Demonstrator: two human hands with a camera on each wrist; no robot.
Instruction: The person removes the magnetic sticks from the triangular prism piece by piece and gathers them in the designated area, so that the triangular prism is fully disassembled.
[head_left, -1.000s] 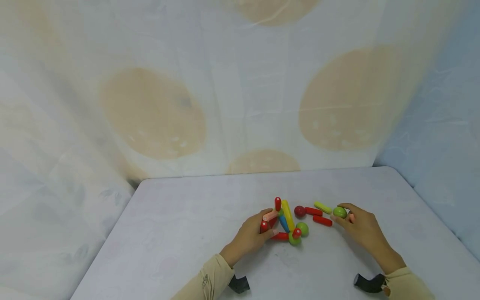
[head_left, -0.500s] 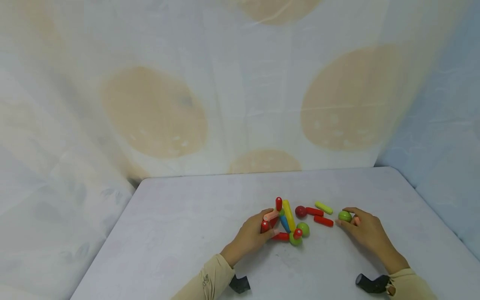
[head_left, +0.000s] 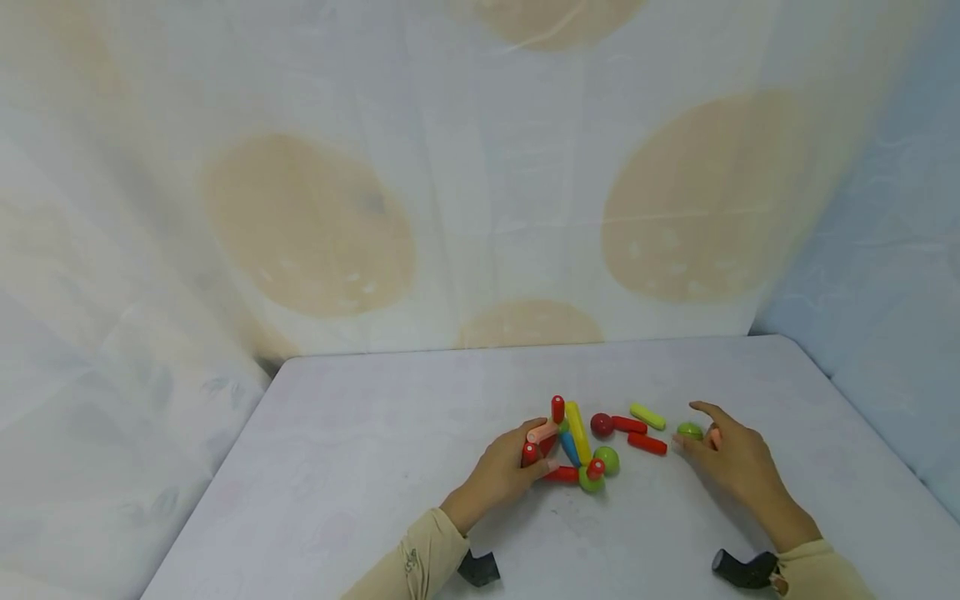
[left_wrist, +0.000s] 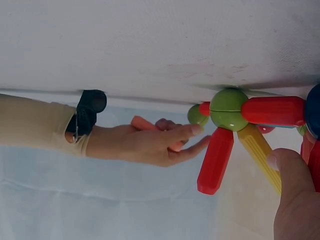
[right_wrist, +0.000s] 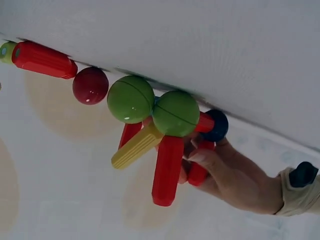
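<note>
Nearest the camera, two beige sleeves (head_left: 420,560) and dark wrist straps are seen at the front edge of the pale table (head_left: 360,433). Just beyond, the left hand (head_left: 501,472) is curled round the near side of a small built cluster (head_left: 572,446) of rods and balls; its thumb and fingers are closed on a red rod (head_left: 529,453) at the cluster's left. From the left wrist view the thumb is seen pressed against the yellow rod (left_wrist: 259,155), so the frame is judged to be steadied rather than moved.

To the right, the right hand (head_left: 731,462) is held with fingers loosely spread; a loose green ball (head_left: 689,431) is touched at the fingertips, and whether it is truly pinched cannot be told. An orange piece (left_wrist: 150,131) appears tucked under the palm.

Further out, a red rod (head_left: 647,443), a second red rod joined to a dark red ball (head_left: 602,424), and a yellow-green rod (head_left: 647,416) lie loose between the two hands. Behind the table, a spotted curtain (head_left: 480,183) is hung.

The step in hand is judged to be the fetching of another piece for the structure. The next move would call for a firm pinch on the ball and a carry leftward to an open rod end, while the frame is kept held.
</note>
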